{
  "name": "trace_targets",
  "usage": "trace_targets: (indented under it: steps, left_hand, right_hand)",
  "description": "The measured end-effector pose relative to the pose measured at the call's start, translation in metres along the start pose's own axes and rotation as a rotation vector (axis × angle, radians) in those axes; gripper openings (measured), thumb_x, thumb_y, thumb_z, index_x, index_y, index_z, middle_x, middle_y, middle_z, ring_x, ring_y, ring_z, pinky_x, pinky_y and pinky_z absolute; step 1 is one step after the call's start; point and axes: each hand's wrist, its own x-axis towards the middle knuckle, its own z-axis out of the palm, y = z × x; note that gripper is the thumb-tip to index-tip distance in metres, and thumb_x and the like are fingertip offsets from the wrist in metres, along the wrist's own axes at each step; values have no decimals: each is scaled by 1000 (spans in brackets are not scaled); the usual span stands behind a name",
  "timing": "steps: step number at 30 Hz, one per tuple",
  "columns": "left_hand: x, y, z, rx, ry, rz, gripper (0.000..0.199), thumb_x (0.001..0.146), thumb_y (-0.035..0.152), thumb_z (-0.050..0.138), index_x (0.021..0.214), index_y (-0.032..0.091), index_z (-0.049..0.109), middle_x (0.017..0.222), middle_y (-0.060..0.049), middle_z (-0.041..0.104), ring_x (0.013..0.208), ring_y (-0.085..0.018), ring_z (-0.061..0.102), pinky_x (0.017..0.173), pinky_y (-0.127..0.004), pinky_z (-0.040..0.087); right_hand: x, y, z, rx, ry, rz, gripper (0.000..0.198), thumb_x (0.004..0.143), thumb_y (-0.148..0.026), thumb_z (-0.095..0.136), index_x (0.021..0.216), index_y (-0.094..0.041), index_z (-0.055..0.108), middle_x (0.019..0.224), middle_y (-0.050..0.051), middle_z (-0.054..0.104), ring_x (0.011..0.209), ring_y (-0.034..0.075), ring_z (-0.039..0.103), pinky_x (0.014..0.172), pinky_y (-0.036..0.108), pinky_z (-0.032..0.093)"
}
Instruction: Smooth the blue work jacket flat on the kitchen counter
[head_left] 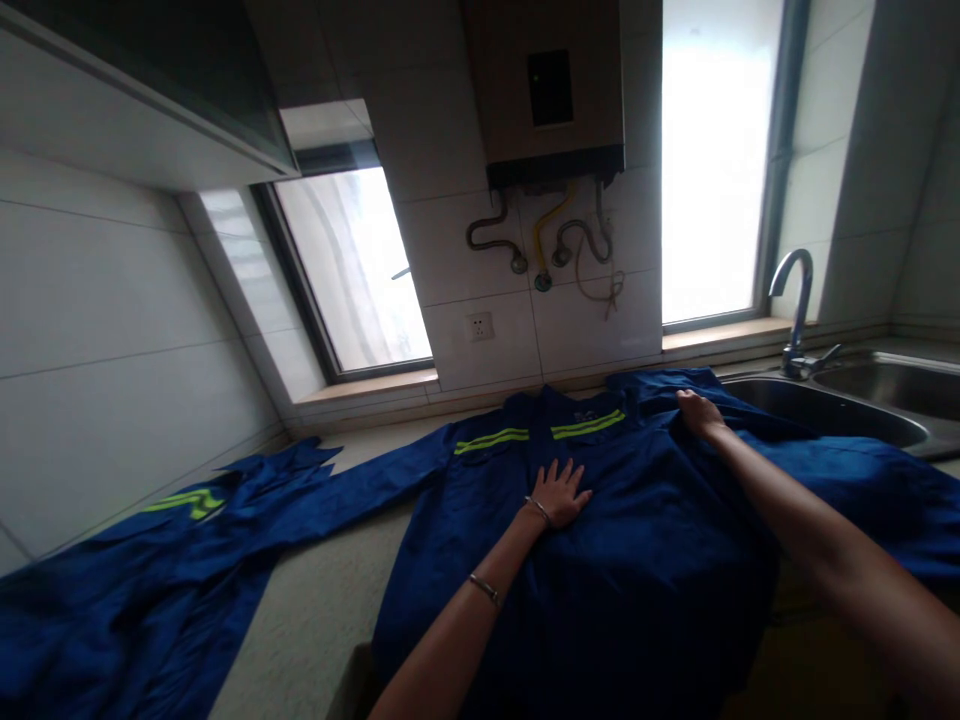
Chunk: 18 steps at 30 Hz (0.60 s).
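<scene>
A blue work jacket (480, 520) with yellow-green stripes across its chest lies spread over the countertop, collar toward the wall. Flat on its front, with fingers spread, rests my left hand (559, 493); two bracelets circle that wrist and forearm. My right hand (699, 412) is closed on the jacket's cloth near the shoulder at the right. One sleeve stretches left, the other side reaches past the sink's front edge. The lower part of the jacket hangs over the counter's front.
Another blue garment (150, 560) with similar stripes lies at the left, meeting the jacket's sleeve. A steel sink (915, 440) with a faucet (799, 310) is at the right. Above the countertop (315, 610), a water heater (555, 90) hangs between two windows. An overhead cabinet (150, 90) juts out at upper left.
</scene>
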Motion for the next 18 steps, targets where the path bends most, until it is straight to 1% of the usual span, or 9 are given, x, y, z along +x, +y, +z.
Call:
trace_targets:
  steps: [3, 5, 7, 8, 10, 12, 13, 15, 18]
  left_hand:
    - [-1, 0, 1, -10, 13, -18, 71, 84, 64, 7, 142, 25, 16, 149, -6, 12, 135, -33, 7, 105, -56, 10]
    - [-1, 1, 0, -16, 10, -29, 72, 83, 65, 7, 142, 25, 16, 149, -6, 11, 135, -34, 7, 105, -56, 9]
    - [-2, 2, -1, -19, 7, -33, 73, 82, 66, 5, 142, 26, 16, 150, -5, 11, 135, -33, 7, 106, -55, 9]
    - [-3, 2, -2, -20, 5, -32, 73, 82, 66, 5, 142, 26, 16, 150, -5, 11, 135, -33, 7, 106, -55, 10]
    - [-4, 3, -3, -23, 12, -34, 75, 81, 67, 3, 142, 26, 16, 150, -4, 11, 135, -32, 7, 106, -54, 10]
    - [-6, 4, -4, -28, 18, -40, 76, 80, 68, 3, 142, 26, 17, 149, -5, 12, 135, -32, 7, 107, -53, 10]
    - [-6, 5, -5, -28, 19, -48, 77, 80, 68, 3, 142, 25, 17, 149, -5, 12, 135, -32, 7, 107, -52, 9]
    - [-7, 5, -5, -27, 17, -79, 77, 80, 69, 3, 142, 25, 17, 150, -5, 11, 135, -33, 5, 106, -54, 8]
    - [-8, 7, -5, -18, 3, -158, 81, 78, 71, 3, 142, 24, 16, 150, -6, 8, 135, -36, 3, 104, -58, 7]
  right_hand:
    - [3, -5, 0, 35, -27, 60, 26, 83, -9, 40, 104, -9, 55, 101, 19, 57, 84, 23, 64, 66, 27, 44]
    - [0, -2, -4, 49, 4, 106, 32, 82, -15, 44, 112, -7, 51, 109, 24, 53, 84, 24, 63, 66, 28, 45]
    - [-6, 4, -8, 121, 0, 158, 36, 84, -24, 45, 113, -4, 52, 108, 26, 53, 83, 26, 63, 67, 31, 46]
    - [-10, 7, -10, 186, -45, 183, 37, 85, -31, 44, 107, -3, 55, 102, 25, 57, 80, 26, 64, 68, 32, 46]
    - [-20, 9, -9, 354, -199, 222, 44, 85, -45, 42, 89, -5, 62, 81, 20, 64, 67, 23, 64, 65, 32, 47]
    - [-31, 5, -6, 543, -352, 269, 51, 84, -53, 39, 74, -9, 63, 66, 15, 64, 56, 20, 63, 59, 30, 48]
    - [-37, 1, -4, 637, -394, 294, 52, 84, -54, 38, 70, -10, 62, 63, 13, 64, 53, 19, 62, 56, 28, 48]
    - [-46, -10, 0, 787, -432, 301, 48, 82, -53, 43, 64, -12, 60, 58, 9, 62, 48, 16, 59, 50, 24, 46]
    - [-56, -26, 0, 858, -408, 206, 38, 76, -45, 57, 55, -13, 57, 44, 1, 53, 40, 11, 51, 41, 19, 38]
